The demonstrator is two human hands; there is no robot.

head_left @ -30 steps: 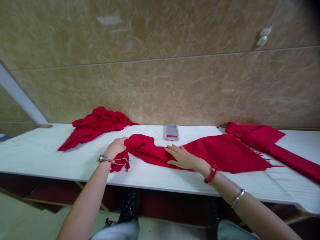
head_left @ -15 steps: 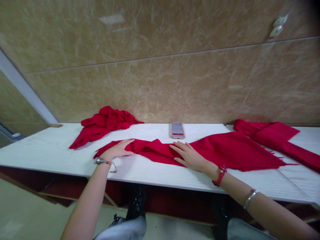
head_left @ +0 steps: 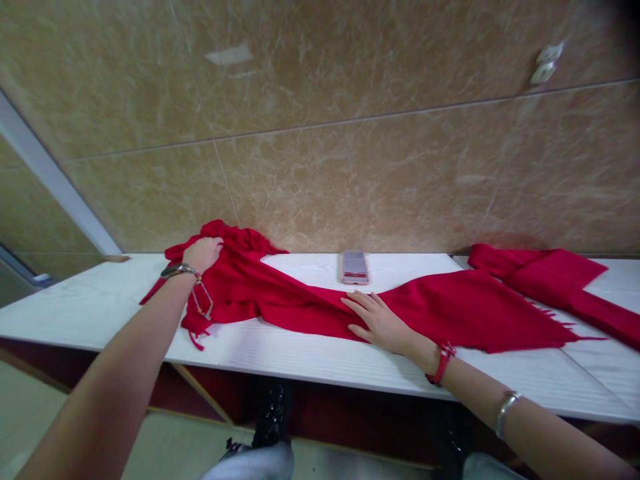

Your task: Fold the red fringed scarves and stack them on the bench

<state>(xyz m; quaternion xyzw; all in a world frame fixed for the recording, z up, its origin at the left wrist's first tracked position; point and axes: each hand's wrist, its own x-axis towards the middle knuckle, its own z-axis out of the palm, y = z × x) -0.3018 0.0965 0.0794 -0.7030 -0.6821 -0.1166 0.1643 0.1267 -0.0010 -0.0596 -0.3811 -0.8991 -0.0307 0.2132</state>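
A long red scarf (head_left: pixel 440 308) with fringed ends lies across the white bench top. My left hand (head_left: pixel 204 252) is closed on its upper edge near the left end and draws the cloth out wider; the fingertips are partly hidden. My right hand (head_left: pixel 379 324) rests flat on the scarf's middle, fingers stretched out. Behind my left hand sits a crumpled red cloth (head_left: pixel 250 239), partly covered by the raised scarf. At the right, a folded red cloth (head_left: pixel 565 268) lies beside the scarf's fringed right end.
A phone (head_left: pixel 355 267) lies near the wall behind the scarf. The white bench top (head_left: pixel 300 350) meets a tan tiled wall (head_left: pixel 350 187) at its back. Open dark red compartments (head_left: pixel 340 413) show beneath the front edge. A socket (head_left: pixel 546 63) is on the wall.
My left hand has moved up and left, pulling the scarf's upper edge toward the crumpled cloth, so its left part is spread wider. My right hand stays flat on the scarf.
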